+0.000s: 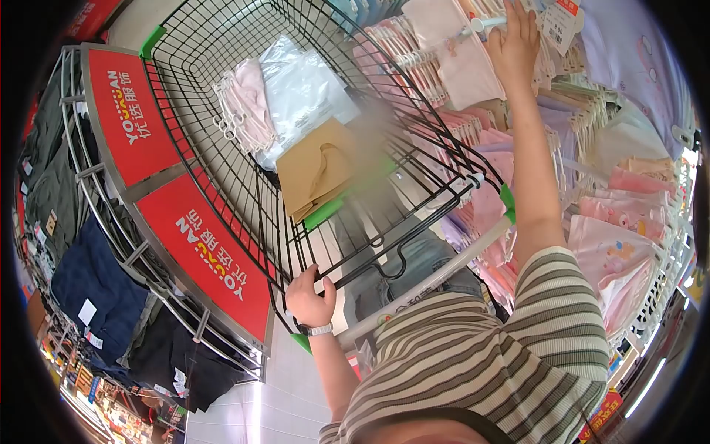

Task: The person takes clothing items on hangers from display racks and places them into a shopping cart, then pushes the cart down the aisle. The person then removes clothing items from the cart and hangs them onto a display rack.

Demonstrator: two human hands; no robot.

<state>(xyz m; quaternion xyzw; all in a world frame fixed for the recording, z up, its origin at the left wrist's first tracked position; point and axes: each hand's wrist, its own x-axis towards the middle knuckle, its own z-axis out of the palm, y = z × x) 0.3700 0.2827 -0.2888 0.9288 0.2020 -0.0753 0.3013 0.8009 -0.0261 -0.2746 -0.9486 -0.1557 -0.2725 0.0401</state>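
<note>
My left hand [309, 297], with a watch [316, 329] on its wrist, is curled over the black wire rim of a shopping cart [255, 255]. Stretched out to the upper right, my right hand [515, 44] has its fingers extended and apart among small pink garments [473, 78] on hangers. Beside its fingers are a white rod end [488, 24] and a white-and-red price tag [560, 28]. Inside the cart lie pink garments on white hangers [248, 103], clear plastic packages [303, 85] and a brown paper bag [314, 169]. A blurred patch covers part of the cart.
At left, a metal rail [92, 192] with red sign panels [133, 111] borders dark folded clothes [96, 288]. More pink garments [614, 244] and lilac clothing [629, 55] hang at right. The cart's pale handle bar [436, 285] runs close to my body.
</note>
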